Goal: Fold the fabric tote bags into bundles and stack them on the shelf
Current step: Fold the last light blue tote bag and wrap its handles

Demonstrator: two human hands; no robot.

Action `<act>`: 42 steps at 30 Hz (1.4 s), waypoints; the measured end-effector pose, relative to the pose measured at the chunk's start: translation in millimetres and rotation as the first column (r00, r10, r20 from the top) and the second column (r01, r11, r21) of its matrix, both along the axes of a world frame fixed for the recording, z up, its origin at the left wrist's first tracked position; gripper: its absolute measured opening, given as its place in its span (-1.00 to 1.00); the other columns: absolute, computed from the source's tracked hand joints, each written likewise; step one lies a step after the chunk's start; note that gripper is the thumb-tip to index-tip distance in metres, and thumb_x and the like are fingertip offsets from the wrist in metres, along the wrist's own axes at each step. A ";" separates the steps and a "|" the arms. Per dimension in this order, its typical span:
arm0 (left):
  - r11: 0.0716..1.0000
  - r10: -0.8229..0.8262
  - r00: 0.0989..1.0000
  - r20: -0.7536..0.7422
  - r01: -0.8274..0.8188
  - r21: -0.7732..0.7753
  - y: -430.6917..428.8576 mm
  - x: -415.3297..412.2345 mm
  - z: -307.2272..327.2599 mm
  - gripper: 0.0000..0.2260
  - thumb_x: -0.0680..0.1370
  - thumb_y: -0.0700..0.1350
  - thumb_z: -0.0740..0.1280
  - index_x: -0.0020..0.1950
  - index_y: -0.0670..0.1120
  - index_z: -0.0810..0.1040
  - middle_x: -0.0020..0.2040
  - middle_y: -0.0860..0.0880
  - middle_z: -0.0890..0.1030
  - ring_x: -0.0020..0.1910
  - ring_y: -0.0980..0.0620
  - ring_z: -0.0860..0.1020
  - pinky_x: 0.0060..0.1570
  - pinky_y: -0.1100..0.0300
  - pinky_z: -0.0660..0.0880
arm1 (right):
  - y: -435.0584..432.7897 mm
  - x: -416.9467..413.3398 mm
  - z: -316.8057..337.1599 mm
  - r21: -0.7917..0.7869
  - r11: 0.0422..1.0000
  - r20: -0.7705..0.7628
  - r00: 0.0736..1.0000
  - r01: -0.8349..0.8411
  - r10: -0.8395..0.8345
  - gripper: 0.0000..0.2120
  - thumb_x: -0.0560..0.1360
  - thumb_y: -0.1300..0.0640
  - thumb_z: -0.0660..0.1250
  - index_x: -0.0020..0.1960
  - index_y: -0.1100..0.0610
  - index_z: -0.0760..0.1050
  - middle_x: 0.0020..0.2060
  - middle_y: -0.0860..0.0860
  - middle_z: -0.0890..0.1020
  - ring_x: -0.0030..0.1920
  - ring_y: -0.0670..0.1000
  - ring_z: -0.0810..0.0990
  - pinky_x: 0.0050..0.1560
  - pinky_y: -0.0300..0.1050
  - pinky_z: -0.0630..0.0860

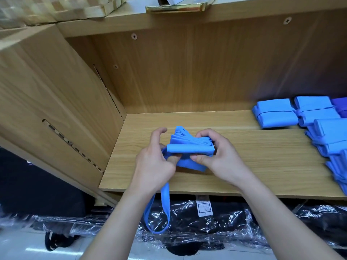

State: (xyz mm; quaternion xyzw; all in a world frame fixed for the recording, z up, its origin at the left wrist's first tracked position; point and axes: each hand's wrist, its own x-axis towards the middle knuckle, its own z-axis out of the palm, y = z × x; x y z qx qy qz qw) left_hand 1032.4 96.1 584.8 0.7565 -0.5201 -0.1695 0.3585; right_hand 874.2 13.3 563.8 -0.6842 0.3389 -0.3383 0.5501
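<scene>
A blue fabric tote bag (189, 147), folded into a thick pleated bundle, is held just above the wooden shelf (262, 166). My right hand (217, 156) grips the bundle's right end, thumb underneath and fingers over the top. My left hand (154, 162) holds the bag's strap at the left end, its thumb raised. The strap's loop (165, 209) hangs down below the shelf's front edge. Several finished blue bundles (274, 113), each tied with its strap, lie stacked at the shelf's right side.
The shelf bay has a wooden back panel (187, 72) and a side wall (56, 100) on the left. Black items in clear plastic wrap (206, 222) lie on the floor below. A gold-edged object (176, 7) sits on the shelf above.
</scene>
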 end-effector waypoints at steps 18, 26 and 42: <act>0.963 -0.267 0.960 -0.082 0.262 -0.065 -3.4 3.0 0.9 -0.74 0.27 -0.26 0.42 -0.09 -0.04 0.56 -0.19 0.01 0.67 -0.13 -0.09 0.64 -0.12 -0.08 0.56 | 17.7 -27.8 48.5 -0.341 0.910 -0.560 0.829 -0.236 0.005 -0.50 0.29 -0.33 0.38 0.05 -0.14 0.26 0.02 -0.18 0.35 0.03 -0.15 0.37 0.03 -0.10 0.39; 0.922 -0.380 0.925 0.015 0.380 -0.075 3.6 -13.6 8.5 -0.80 0.31 -0.22 0.20 -0.08 -0.19 0.38 -0.26 -0.03 0.53 -0.27 -0.10 0.46 -0.25 -0.09 0.42 | 29.7 -7.3 37.3 -0.756 0.625 -0.462 0.836 -0.196 -0.296 -0.32 0.47 -0.47 -0.15 -0.03 0.09 0.41 -0.18 -0.03 0.54 -0.15 0.11 0.52 -0.27 -0.05 0.38; 0.963 -0.226 0.960 -0.163 0.246 0.109 10.7 -7.9 13.4 -0.83 0.38 -0.04 0.54 -0.09 0.08 0.63 -0.28 0.14 0.65 -0.28 0.10 0.56 -0.20 0.10 0.49 | 21.6 -23.6 49.8 -0.549 0.800 -0.622 0.758 -0.243 -0.197 -0.44 0.38 -0.46 0.17 0.09 -0.02 0.30 -0.18 -0.13 0.49 -0.19 0.04 0.45 -0.22 -0.03 0.36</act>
